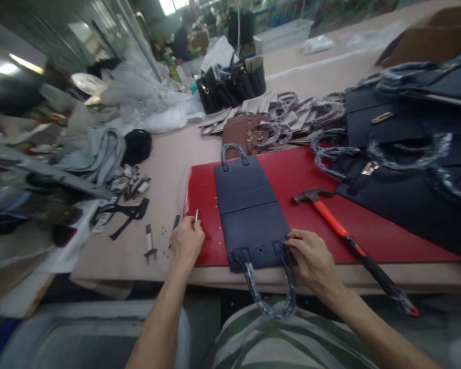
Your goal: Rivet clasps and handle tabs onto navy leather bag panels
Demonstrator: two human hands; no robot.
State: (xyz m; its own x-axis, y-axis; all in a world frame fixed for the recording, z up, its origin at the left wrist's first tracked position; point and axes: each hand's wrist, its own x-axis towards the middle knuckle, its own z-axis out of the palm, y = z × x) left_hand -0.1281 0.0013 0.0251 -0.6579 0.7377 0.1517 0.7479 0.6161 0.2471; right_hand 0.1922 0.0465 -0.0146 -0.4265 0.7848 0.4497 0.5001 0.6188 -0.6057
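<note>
A flat navy bag panel (249,215) with a handle at each end lies across the red board (203,205). Its near handle (271,310), wrapped in clear plastic, hangs over the table's front edge. My left hand (187,238) is closed around a short silver metal rod (196,214), left of the panel and apart from it. At the panel's near right corner, beside the handle's base, my right hand (311,256) pinches the edge. A claw hammer (334,218) with a red and black handle rests to the right, its grip end jutting past the table edge.
Navy bags (403,200) are piled at the right. Behind the board lie a brown bag (240,134) and several more with wrapped handles. A caliper-like tool (149,241) and black straps (132,215) lie on the left. A grey bin (100,312) stands below the front edge.
</note>
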